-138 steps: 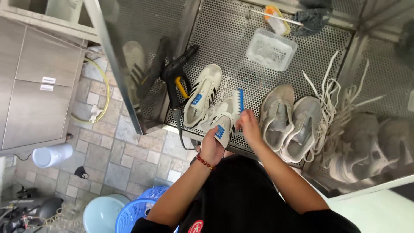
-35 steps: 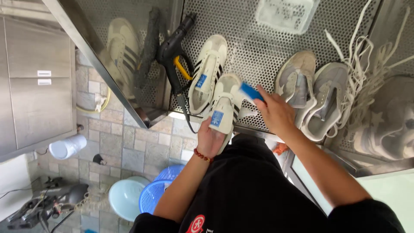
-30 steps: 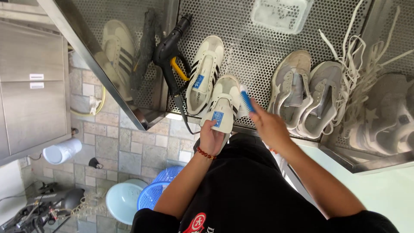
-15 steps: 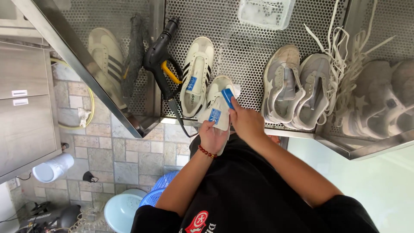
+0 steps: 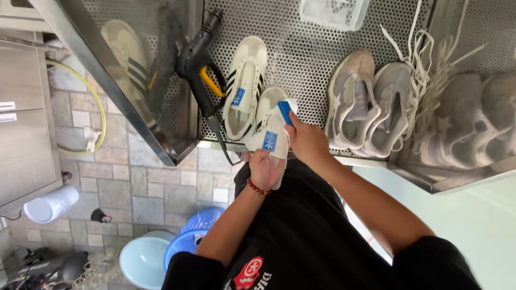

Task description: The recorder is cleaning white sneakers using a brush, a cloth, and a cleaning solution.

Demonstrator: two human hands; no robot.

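so far left you've got the grey cabinet [image 5: 24,123] and tiled floor [image 5: 134,182], with a white roll [image 5: 51,203] lying down there plus a pale basin [image 5: 142,261] and blue basket [image 5: 193,236] lower down. Moving right onto the perforated metal worktop [image 5: 317,64]: black pressure washer gun [image 5: 200,59] with the yellow trigger, then a white sneaker with black stripes [image 5: 244,86] lying flat next to it. The left hand [image 5: 266,169] has its fingers wrapped round the heel end of the second white sneaker [image 5: 270,134], held up at the worktop's front edge. The right hand [image 5: 306,140] is pinching a small blue brush [image 5: 285,111] against the shoe's upper; half a second ago that brush sat lower, nearer the blue tongue tag, and a second ago the hand was off to the shoe's right side. Further right there's a pair of grey sneakers [image 5: 371,104], loose white laces [image 5: 424,59], and more pale shoes [image 5: 478,123] at the edge
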